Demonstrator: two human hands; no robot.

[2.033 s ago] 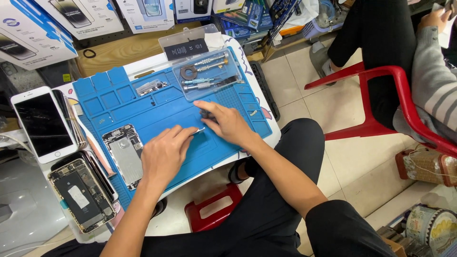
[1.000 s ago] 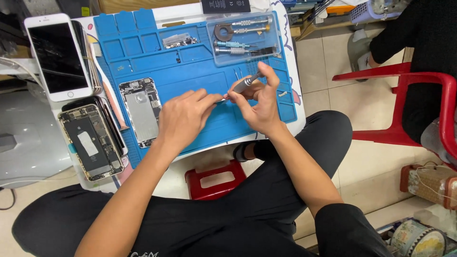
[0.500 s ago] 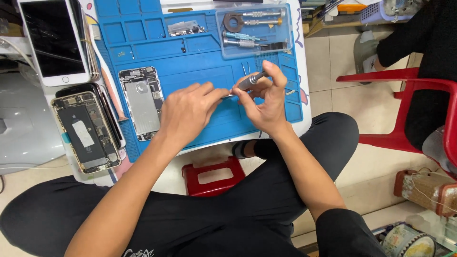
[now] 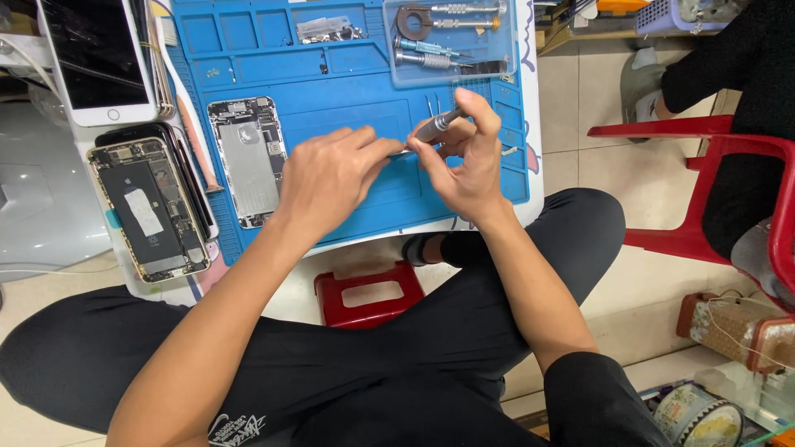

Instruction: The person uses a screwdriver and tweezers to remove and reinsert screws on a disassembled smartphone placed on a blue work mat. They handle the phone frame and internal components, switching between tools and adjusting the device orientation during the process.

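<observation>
Silver precision screwdriver sits pinched in our right hand above the blue repair mat; our left hand closes fingertips at its tip, beside the opened phone chassis

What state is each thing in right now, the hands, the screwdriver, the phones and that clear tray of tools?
right hand: pinching the screwdriver, raised over the mat.
left hand: fingertips meeting the screwdriver's tip.
screwdriver: held, tilted.
blue mat: flat on the white table.
opened phone: back up, insides exposed.
bare phone housing: lying on the mat.
white phone: screen up, dark.
clear tray: holding spare screwdrivers.
</observation>
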